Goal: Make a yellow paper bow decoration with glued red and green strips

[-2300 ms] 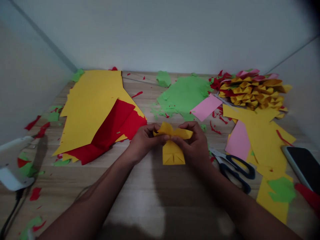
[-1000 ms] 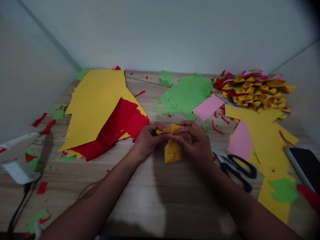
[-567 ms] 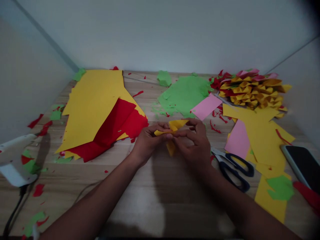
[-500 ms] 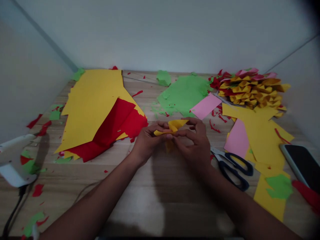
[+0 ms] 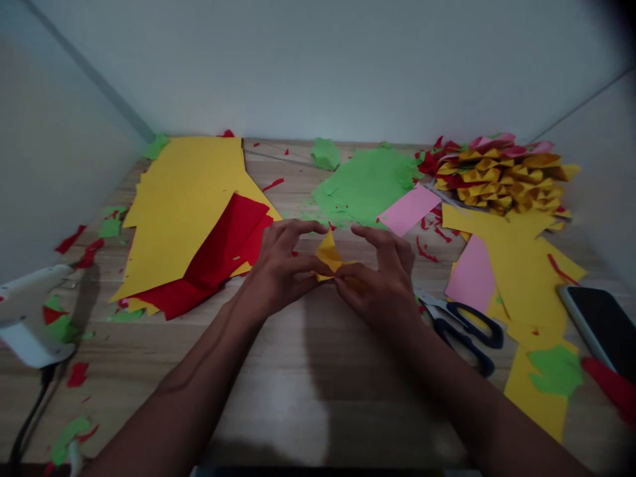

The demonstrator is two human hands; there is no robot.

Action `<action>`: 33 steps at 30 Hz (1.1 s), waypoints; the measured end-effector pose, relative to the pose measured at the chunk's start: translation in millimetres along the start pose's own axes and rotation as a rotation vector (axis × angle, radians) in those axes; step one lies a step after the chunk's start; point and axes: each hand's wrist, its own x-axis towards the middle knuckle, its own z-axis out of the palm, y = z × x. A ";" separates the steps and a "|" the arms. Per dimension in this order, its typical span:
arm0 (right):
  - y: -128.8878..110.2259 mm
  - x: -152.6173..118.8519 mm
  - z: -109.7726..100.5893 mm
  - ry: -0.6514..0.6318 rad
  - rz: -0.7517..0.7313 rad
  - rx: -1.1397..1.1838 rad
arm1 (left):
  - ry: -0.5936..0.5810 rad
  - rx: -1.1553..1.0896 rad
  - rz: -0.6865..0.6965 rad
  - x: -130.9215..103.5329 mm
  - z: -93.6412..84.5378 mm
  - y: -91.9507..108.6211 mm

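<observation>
Right at the centre, the folded yellow paper (image 5: 328,252) sits between the two hands, one pointed flap standing up and a sliver of edge showing off toward the right fingers. The left hand (image 5: 278,265) has it pinched low between thumb and a finger, forefinger lifted clear; the right hand (image 5: 380,275) mirrors that, its pinch almost meeting the left one, forefinger arched above. This looks like a creasing or shaping step, and good work here would mean one pinch anchoring the fold while the other presses the crease in short, even squeezes, with the point spared from crushing. Paper this small would probably buckle if both hands pulled apart.

Now the tricky part: fingertips cover most of the lower folds, and in this dim light the paper may or may not be touching the table (image 5: 278,404); I can't tell. Just past the right hand, the scissors (image 5: 436,310) are partly blocked by the forearm. Farther right, the phone (image 5: 603,324) shows a dark screen, nothing readable. Over on the far left, the white device (image 5: 30,344) is cut off by the edge, its front out of sight.
</observation>
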 end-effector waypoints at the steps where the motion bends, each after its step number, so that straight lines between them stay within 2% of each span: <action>1: 0.0 0.1 0.0 0.004 -0.004 0.002 | 0.017 -0.006 -0.005 -0.6 0.7 0.3; 7: 3.7 0.1 2.1 0.027 0.027 0.007 | 0.097 -0.117 -0.067 -2.5 7.7 3.0; 11: 5.6 -2.0 3.5 0.015 0.009 0.019 | 0.110 -0.128 -0.046 -3.0 11.2 1.8; 14: 6.4 -2.3 3.5 0.012 0.032 0.084 | 0.115 -0.170 -0.082 -3.8 11.7 0.1; 16: 8.1 -1.2 3.4 0.041 0.120 0.212 | 0.095 -0.240 -0.138 -4.5 11.1 -0.8; 19: 13.1 1.1 5.6 0.035 0.380 0.528 | -0.017 -0.400 -0.188 -5.7 11.3 -1.3; 22: 17.9 2.2 11.4 -0.168 0.578 0.821 | -0.107 -0.588 -0.187 -7.0 15.2 0.0; 23: 19.0 2.3 13.6 -0.224 0.613 0.880 | -0.105 -0.641 -0.195 -7.2 17.2 0.9; 25: 20.1 2.1 17.5 -0.251 0.685 0.951 | -0.067 -0.736 -0.259 -7.0 21.4 3.5; 29: 20.9 2.3 20.8 -0.156 0.825 1.064 | -0.002 -0.847 -0.443 -4.5 27.7 10.4; 33: 19.4 3.6 19.3 -0.121 0.834 1.078 | 0.022 -0.790 -0.602 -0.8 31.3 15.6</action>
